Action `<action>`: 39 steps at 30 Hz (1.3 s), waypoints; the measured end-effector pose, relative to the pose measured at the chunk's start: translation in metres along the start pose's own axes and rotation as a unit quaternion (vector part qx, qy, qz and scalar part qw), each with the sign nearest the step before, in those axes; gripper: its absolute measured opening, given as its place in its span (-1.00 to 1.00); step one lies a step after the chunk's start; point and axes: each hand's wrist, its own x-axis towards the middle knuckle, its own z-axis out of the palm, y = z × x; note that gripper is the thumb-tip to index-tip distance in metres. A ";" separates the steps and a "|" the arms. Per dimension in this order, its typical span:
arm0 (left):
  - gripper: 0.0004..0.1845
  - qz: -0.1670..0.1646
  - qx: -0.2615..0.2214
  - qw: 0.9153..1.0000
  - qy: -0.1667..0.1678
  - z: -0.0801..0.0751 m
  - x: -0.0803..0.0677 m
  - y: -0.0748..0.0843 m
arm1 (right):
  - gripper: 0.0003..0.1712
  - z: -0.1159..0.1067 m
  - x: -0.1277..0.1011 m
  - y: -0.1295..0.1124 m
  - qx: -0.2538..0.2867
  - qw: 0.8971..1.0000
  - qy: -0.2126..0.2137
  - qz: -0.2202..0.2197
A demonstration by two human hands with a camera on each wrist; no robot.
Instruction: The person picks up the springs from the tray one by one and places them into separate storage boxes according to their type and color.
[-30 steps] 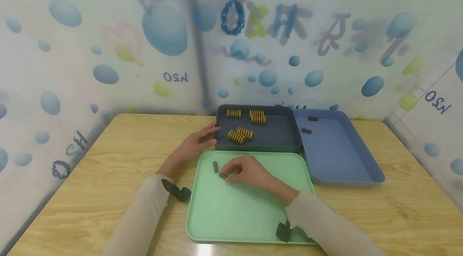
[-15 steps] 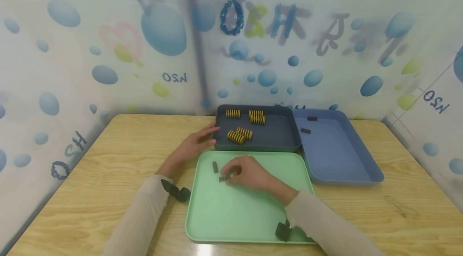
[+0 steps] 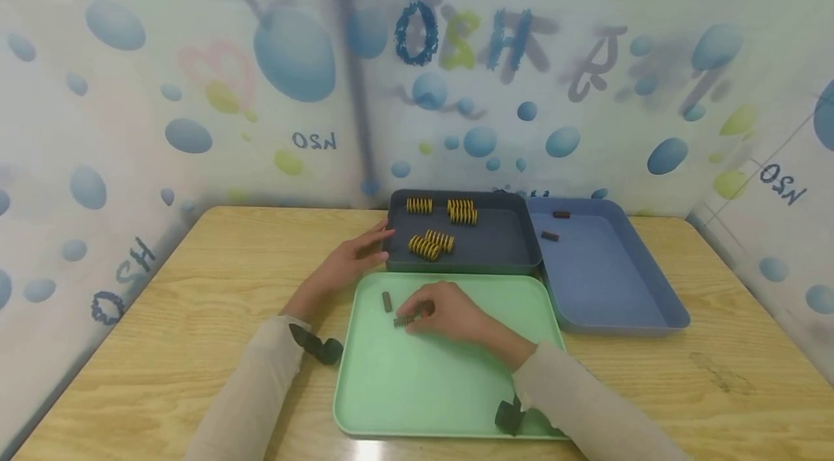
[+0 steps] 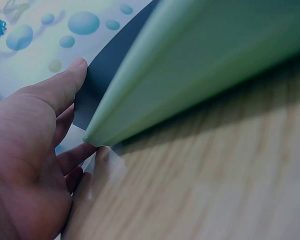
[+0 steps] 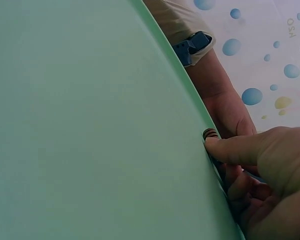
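Note:
My right hand (image 3: 417,316) lies on the green tray (image 3: 443,388) with its fingers curled, pinching a small dark spring (image 3: 404,320) that lies flat on the tray. In the right wrist view the thumb (image 5: 230,150) presses the spring's end (image 5: 210,134). A second dark spring (image 3: 387,301) lies just left of it. My left hand (image 3: 348,262) rests on the table with straight fingers, touching the corner where the green tray (image 4: 200,60) meets the dark tray (image 4: 107,70).
The dark tray (image 3: 508,244) behind the green one holds several yellow springs (image 3: 426,245). A blue tray (image 3: 606,280) to the right holds two dark springs (image 3: 550,236). The wooden table (image 3: 195,280) is walled in by bubble-patterned panels.
The dark spring under my right fingers has shifted slightly toward me and shows more. My left hand has stayed where it was.

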 end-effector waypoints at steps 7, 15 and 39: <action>-0.47 -0.001 0.006 1.000 0.002 0.001 -0.001 -0.003 | -0.80 0.001 0.000 0.001 -0.002 1.000 0.001 -0.007; -0.46 0.000 0.005 1.000 0.005 0.004 0.005 -0.028 | -0.81 0.000 0.001 -0.002 0.005 1.000 -0.010 0.013; -0.45 0.007 0.009 1.000 0.013 0.006 0.011 -0.042 | -0.83 -0.006 -0.002 -0.006 -0.026 0.999 -0.025 -0.013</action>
